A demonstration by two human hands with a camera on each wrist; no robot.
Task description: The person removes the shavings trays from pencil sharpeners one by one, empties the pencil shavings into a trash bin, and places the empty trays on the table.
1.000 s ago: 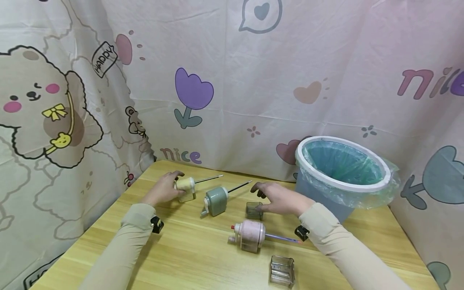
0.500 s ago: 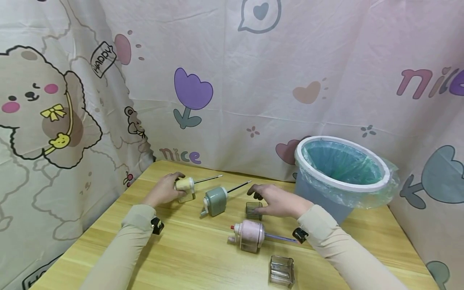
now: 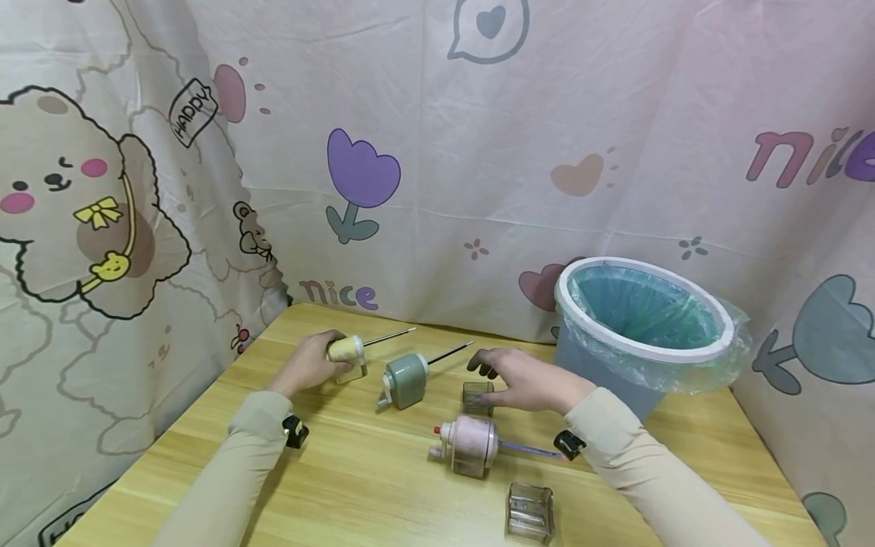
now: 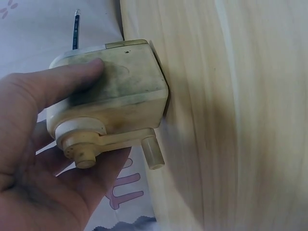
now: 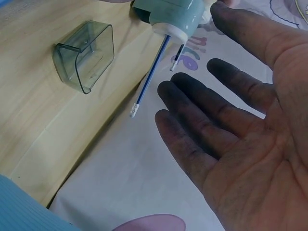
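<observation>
Yellow plastic crank sharpener (image 3: 347, 350), pencil sticking out, sits at the worktop's (image 3: 355, 486) far left, clamped between thumb and fingers of the left hand (image 3: 309, 365)! Grey-green sharpener (image 3: 406, 381) stands between the hands. Right hand (image 3: 529, 381), fingers apart, is by a smoky clear tray (image 5: 94, 55); pink sharpener (image 3: 473, 441) and second clear tray (image 3: 529, 518) lie nearer, blue lined bin (image 3: 595, 372) rightward.

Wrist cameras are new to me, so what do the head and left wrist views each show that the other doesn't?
Only the head view shows the right hand, green sharpener, pink sharpener and bin. Only the left wrist view shows the crank of the yellow sharpener. Both show the left hand gripping that sharpener, its pencil, the table and printed cloth.
</observation>
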